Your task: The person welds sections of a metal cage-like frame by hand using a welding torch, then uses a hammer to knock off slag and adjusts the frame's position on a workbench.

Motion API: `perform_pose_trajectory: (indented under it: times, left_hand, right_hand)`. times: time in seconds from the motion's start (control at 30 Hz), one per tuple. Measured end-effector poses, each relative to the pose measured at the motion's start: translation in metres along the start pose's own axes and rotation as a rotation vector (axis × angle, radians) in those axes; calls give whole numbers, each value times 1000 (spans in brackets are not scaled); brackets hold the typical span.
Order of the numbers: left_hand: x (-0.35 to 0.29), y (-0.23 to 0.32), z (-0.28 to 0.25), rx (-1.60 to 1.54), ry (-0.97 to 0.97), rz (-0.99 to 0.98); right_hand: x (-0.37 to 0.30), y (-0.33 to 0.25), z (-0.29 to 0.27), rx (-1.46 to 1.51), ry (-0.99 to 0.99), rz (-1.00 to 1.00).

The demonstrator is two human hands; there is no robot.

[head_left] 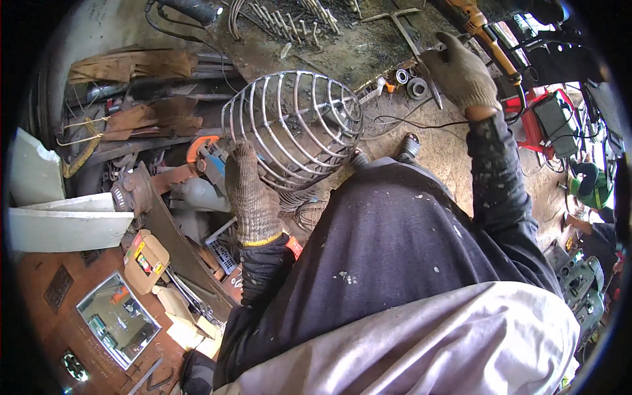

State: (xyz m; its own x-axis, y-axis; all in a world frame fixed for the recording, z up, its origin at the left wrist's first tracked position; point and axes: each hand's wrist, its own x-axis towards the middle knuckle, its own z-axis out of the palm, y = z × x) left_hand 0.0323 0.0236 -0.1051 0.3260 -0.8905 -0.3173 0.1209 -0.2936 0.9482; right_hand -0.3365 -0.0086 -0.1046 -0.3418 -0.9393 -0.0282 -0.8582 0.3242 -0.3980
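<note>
My left hand [250, 194], in a knitted work glove, is closed on the near left rim of a cage of welded metal rods [296, 125]. The cage is rounded and tapers to the right, its ribs curving between the rim and the tip. My right hand [461, 74], gloved too, is raised at the right end of the workbench. Its fingers are closed round the shaft of a T-shaped metal hammer [403, 33], whose crosspiece lies over the bench top; the shaft's lower end sticks out below the hand. The fingertips are partly hidden.
Several short bent rods [289, 26] stand on the dark workbench [342, 49]. An orange angle grinder [490, 43] lies at the upper right, above a red machine [536, 122]. Bearing-like rings [416, 87] sit by the bench edge. Cables cross the floor; scrap and a mirror [118, 319] lie left.
</note>
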Motion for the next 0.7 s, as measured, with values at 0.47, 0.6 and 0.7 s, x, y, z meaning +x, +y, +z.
perform_pose_trajectory:
  times: [0.47, 0.6, 0.7]
  left_hand:
    - [21, 23, -2, 387, -200, 255]
    - [32, 22, -3, 475, -223, 300]
    - [32, 24, 0, 499, -208, 293]
  right_hand:
    - [-54, 26, 2, 604, 260, -47]
    - [-68, 31, 7, 619, 268, -50]
    - [-78, 43, 11, 610, 239, -14]
